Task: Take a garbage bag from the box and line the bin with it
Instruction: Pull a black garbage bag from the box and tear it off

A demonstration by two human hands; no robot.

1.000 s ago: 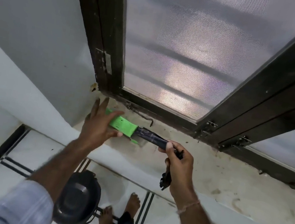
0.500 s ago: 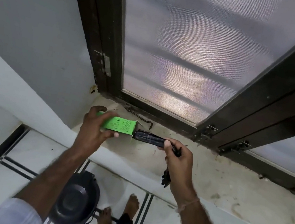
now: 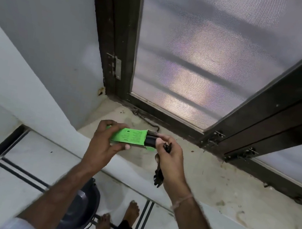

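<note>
My left hand (image 3: 103, 142) grips a bright green garbage bag box (image 3: 130, 136) above the window sill. A black roll of bags (image 3: 150, 141) pokes a short way out of the box's open right end. My right hand (image 3: 171, 156) pinches the end of that roll and also holds a crumpled black garbage bag (image 3: 157, 176) that hangs below the palm. The dark round bin (image 3: 78, 210) stands on the floor below, partly hidden by my left forearm.
A stained stone sill (image 3: 215, 178) runs under a dark-framed mesh window (image 3: 207, 53). A metal hook latch (image 3: 145, 120) lies on the sill behind the box. White floor tiles with black lines and my bare feet (image 3: 117, 219) lie below.
The black roll stuck far out of the box a second ago; now only a short end shows. My hands have come closer together, and the box is lifted slightly.
</note>
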